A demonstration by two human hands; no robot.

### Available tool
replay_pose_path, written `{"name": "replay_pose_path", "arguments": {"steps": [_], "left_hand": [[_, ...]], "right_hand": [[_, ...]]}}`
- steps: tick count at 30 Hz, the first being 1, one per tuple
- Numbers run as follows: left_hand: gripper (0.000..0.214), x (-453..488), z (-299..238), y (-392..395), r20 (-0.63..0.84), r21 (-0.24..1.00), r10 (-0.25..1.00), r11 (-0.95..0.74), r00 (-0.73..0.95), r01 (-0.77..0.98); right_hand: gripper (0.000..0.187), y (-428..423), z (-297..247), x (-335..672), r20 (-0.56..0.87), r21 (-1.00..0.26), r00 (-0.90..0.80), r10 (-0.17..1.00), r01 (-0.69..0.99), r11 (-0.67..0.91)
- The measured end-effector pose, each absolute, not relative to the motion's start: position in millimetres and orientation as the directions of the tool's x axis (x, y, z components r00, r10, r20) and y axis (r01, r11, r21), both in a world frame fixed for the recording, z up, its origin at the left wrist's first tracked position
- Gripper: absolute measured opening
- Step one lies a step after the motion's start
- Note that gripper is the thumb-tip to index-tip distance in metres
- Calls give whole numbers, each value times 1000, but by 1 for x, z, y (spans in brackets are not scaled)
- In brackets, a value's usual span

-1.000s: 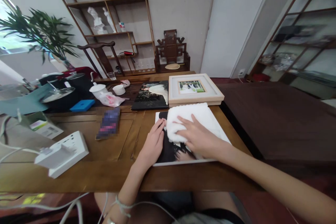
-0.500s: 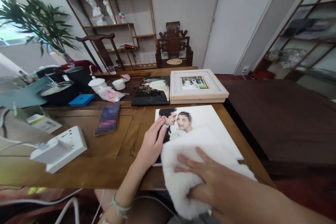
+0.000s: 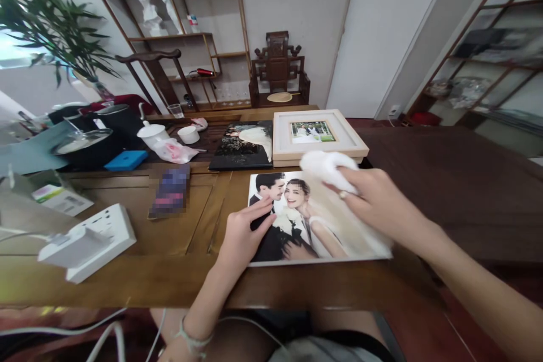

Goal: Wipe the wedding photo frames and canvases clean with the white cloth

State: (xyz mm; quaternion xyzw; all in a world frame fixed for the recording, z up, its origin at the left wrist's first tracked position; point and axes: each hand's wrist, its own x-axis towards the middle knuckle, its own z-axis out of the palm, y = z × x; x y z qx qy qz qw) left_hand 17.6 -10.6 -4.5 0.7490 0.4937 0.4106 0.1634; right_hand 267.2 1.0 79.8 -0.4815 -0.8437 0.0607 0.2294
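A white-backed wedding photo panel [image 3: 292, 237] lies flat near the front edge of the wooden table. My left hand [image 3: 246, 232] rests on its left side, fingers stretched out over the dark suit. A white fluffy cloth [image 3: 324, 167] is bunched in my right hand [image 3: 373, 195] at the panel's far right part. The fingers of that hand close on the cloth, and the cloth's lower side is blurred by motion. Just behind the panel stand a dark photo panel [image 3: 244, 144] and a pale wooden picture frame [image 3: 320, 155].
A white power strip [image 3: 102, 240] with a plugged-in adapter sits at left, beside an opened box [image 3: 63, 198]. A pixelated dark item [image 3: 170, 191], a blue box [image 3: 126, 160], white cups [image 3: 188, 134] and black pots [image 3: 85, 150] occupy the left and back. A dark brown surface [image 3: 445, 192] lies right.
My right hand has swept the white cloth from the panel's near right part up to its far edge, bunching it and uncovering the lower picture. The left hand stays on the panel.
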Motion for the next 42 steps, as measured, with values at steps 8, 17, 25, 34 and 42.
{"name": "replay_pose_path", "arguments": {"steps": [8, 17, 25, 34, 42], "left_hand": [[14, 17, -2, -9, 485, 607, 853, -486, 192, 629], [17, 17, -4, -9, 470, 626, 858, -488, 206, 608], [37, 14, -5, -9, 339, 653, 913, -401, 225, 643], [52, 15, -12, -10, 232, 661, 950, -310, 206, 683], [47, 13, -16, -6, 258, 657, 948, -312, 184, 686]], "right_hand": [[22, 62, 62, 167, 179, -316, -828, 532, 464, 828], [26, 45, 59, 231, 123, -298, -728, 674, 621, 725], [29, 21, 41, 308, 156, -238, -550, 821, 785, 571], [36, 20, 23, 309, 315, -126, -472, 824, 839, 529], [34, -32, 36, 262, 219, -207, -806, 550, 512, 833]]}}
